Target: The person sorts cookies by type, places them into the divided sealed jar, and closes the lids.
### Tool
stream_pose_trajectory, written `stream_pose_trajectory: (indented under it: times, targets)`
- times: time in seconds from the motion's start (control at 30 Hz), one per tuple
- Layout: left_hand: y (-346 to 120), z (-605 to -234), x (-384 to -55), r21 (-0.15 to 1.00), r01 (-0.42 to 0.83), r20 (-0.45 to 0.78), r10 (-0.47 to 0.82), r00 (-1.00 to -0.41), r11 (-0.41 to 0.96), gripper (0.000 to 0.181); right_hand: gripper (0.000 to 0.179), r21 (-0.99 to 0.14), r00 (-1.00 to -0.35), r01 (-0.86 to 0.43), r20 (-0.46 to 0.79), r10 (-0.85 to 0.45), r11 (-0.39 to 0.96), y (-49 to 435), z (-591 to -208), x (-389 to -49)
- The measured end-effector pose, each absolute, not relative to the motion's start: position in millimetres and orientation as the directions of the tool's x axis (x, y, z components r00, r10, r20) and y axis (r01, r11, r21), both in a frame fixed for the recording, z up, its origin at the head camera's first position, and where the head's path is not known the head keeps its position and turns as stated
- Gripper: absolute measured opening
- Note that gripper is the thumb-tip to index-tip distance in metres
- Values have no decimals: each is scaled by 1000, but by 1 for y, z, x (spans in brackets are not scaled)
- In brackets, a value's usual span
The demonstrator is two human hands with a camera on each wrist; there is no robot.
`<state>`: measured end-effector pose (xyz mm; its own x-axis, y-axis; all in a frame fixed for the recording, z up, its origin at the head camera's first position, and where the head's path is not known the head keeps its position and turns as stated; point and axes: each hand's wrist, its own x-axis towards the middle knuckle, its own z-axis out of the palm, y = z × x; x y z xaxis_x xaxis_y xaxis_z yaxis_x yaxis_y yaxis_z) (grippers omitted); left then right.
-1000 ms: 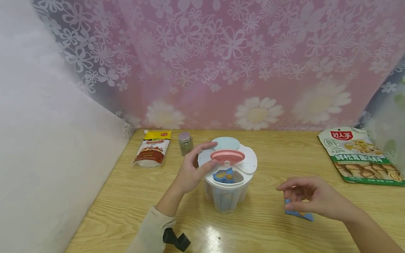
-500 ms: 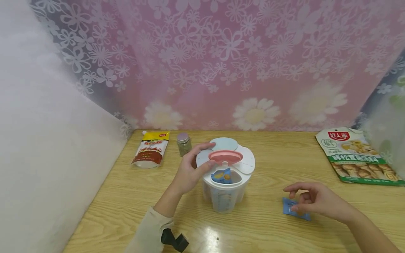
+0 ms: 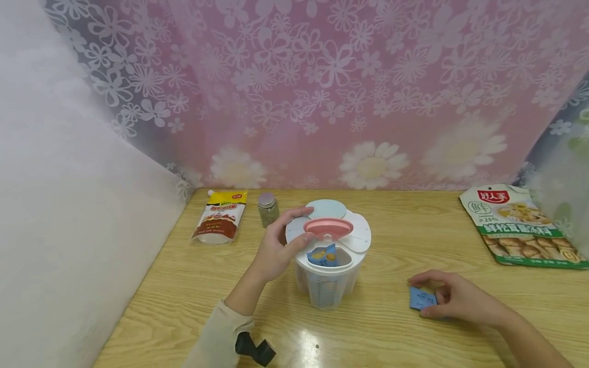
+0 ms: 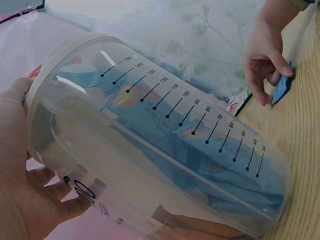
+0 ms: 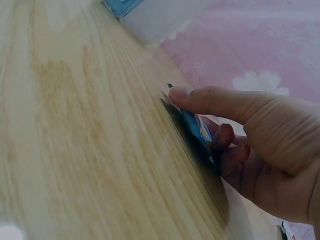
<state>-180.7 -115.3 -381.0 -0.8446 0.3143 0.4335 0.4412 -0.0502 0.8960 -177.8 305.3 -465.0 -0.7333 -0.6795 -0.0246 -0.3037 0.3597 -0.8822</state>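
Observation:
My left hand (image 3: 271,255) grips the lidded plastic container (image 3: 327,289) by its upper left side, thumb on the white lid near the pink oval handle (image 3: 329,228). The front lid opening shows a blue snack packet (image 3: 323,255). Through the clear wall, marked with a scale, several blue packets (image 4: 150,112) are stacked in the left wrist view. Another compartment holds something brown (image 4: 195,225). Right of the container, my right hand (image 3: 469,301) pinches a loose blue packet (image 3: 421,298) by its edges, low at the tabletop. In the right wrist view the thumb covers part of this packet (image 5: 192,125).
A white, yellow and brown spouted pouch (image 3: 218,220) lies at the back left. Beside it stands a small glass jar (image 3: 268,210) with a pinkish cap. At the right lies a large green-and-white food bag (image 3: 524,227). A floral curtain (image 3: 322,102) closes off the back.
My right hand has come down onto the loose packet, and its thumb and fingers have closed on the edges. The left hand and container stay put.

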Motion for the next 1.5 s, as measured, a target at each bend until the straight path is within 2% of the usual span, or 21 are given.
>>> stream_pose_trajectory:
  times: [0.3, 0.47, 0.53, 0.8, 0.97, 1.27, 1.4, 1.5]
  targets:
    - [-115, -380, -177, 907, 420, 411, 313, -856, -40, 49, 44, -836, -768, -267, -115, -629, 479, 299, -464, -177]
    - [-115, -379, -178, 909, 413, 409, 318, -855, -56, 48, 14, -876, -747, -251, -95, -658, 411, 299, -460, -181]
    - [-115, -379, -178, 907, 416, 413, 315, -854, -61, 48, 9, -898, -732, -246, -74, -677, 364, 299, -457, -183]
    - [-115, -379, -178, 906, 418, 417, 318, -851, -69, 51, 12, -974, -664, -169, -2, -748, 153, 288, -439, -184]
    - [-115, -379, -178, 907, 415, 414, 312, -855, -67, 51, 14, -983, -644, -164, 44, -764, 82, 272, -426, -183]
    - [-115, -379, -178, 907, 416, 414, 312, -855, -62, 52, 19, -975, -603, -220, 151, -783, -19, 241, -392, -174]
    - [-115, -378, -177, 906, 420, 415, 314, -854, -56, 52, 24, -957, -580, -263, 259, -773, -123, 228, -376, -170]
    - [-115, -378, -177, 909, 414, 409, 312, -858, -54, 51, 27, -931, -590, -326, 334, -735, -161, 216, -361, -167]
